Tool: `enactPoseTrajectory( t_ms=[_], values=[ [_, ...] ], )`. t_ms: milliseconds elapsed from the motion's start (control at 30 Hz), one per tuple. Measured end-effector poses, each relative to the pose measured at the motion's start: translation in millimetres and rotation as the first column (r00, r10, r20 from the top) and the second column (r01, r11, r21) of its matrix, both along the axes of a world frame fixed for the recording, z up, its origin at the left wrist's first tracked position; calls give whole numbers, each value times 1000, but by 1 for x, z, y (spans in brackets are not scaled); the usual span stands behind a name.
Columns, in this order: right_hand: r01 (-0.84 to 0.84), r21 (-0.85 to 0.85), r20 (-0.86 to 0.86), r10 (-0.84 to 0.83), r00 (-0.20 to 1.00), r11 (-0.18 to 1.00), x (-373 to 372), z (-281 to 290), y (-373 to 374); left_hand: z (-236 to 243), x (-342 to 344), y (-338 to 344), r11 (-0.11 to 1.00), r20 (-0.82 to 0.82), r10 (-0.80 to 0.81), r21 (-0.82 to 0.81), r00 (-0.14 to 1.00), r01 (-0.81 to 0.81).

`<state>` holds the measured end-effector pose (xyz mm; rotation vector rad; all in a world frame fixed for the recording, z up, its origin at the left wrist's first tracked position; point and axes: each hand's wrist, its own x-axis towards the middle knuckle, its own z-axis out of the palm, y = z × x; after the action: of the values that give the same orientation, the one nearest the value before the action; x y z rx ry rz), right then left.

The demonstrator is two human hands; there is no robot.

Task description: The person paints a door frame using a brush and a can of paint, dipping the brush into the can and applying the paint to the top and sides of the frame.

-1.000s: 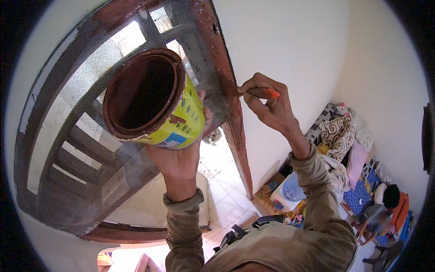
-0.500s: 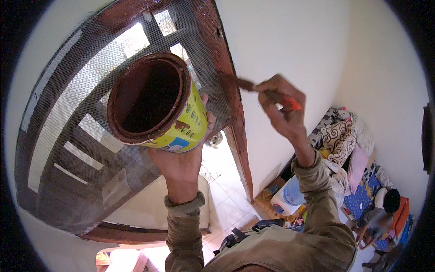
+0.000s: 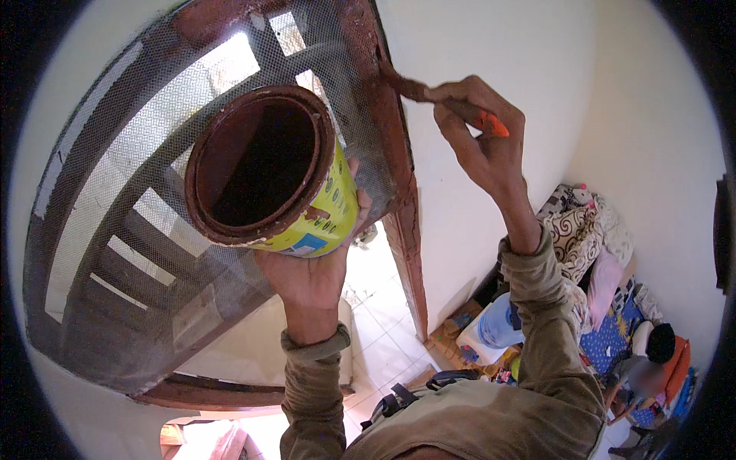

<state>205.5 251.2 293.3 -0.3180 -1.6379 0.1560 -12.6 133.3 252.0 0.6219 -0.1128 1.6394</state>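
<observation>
My left hand (image 3: pixel 310 280) holds up a yellow-green paint can (image 3: pixel 330 211) from below and behind, its fingers wrapped round the far side. The can tilts, and brown paint coats its rim and inner wall; its bottom is too dark to make out. In my right hand (image 3: pixel 487 130) is a paintbrush (image 3: pixel 410 88) with a brown-stained handle and an orange end. The bristles touch the brown wooden frame (image 3: pixel 366 46) along its right edge, beside the white wall. Wire mesh (image 3: pixel 192 100) spans the opening within that frame.
Bedding (image 3: pixel 579 238) and clothes are heaped at the right, with a person (image 3: pixel 640 376) near them. A blue and white container (image 3: pixel 494 326) stands on the floor by the wall. Pale floor tiles (image 3: pixel 383 314) show below the frame.
My right hand has risen, bringing the brush higher along the frame's edge. The can in my left hand has shifted slightly to the right.
</observation>
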Motion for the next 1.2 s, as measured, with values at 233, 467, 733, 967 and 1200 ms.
enactPoseTrajectory(
  t_ms=[233, 467, 733, 967, 1200],
  values=[
    [-141, -34, 9, 142, 990, 989, 3, 35, 3, 0, 0, 0, 999, 13, -10, -34, 1000, 11],
    [-85, -5, 16, 85, 996, 996, -6, 95, 4, 1, 1, -1, 998, -42, 6, 66, 999, -3],
    [-136, 205, -8, 141, 990, 969, -11, 131, 27, -1, 0, 0, 998, 20, -25, 59, 1000, 23],
    [-90, 231, -55, 105, 993, 969, -13, 77, 30, 2, 4, 1, 998, -5, 55, 16, 999, -54],
    [-161, 93, -61, 167, 984, 983, -3, 86, 1, 1, 2, -1, 998, 7, -10, 56, 1000, 10]
  ],
)
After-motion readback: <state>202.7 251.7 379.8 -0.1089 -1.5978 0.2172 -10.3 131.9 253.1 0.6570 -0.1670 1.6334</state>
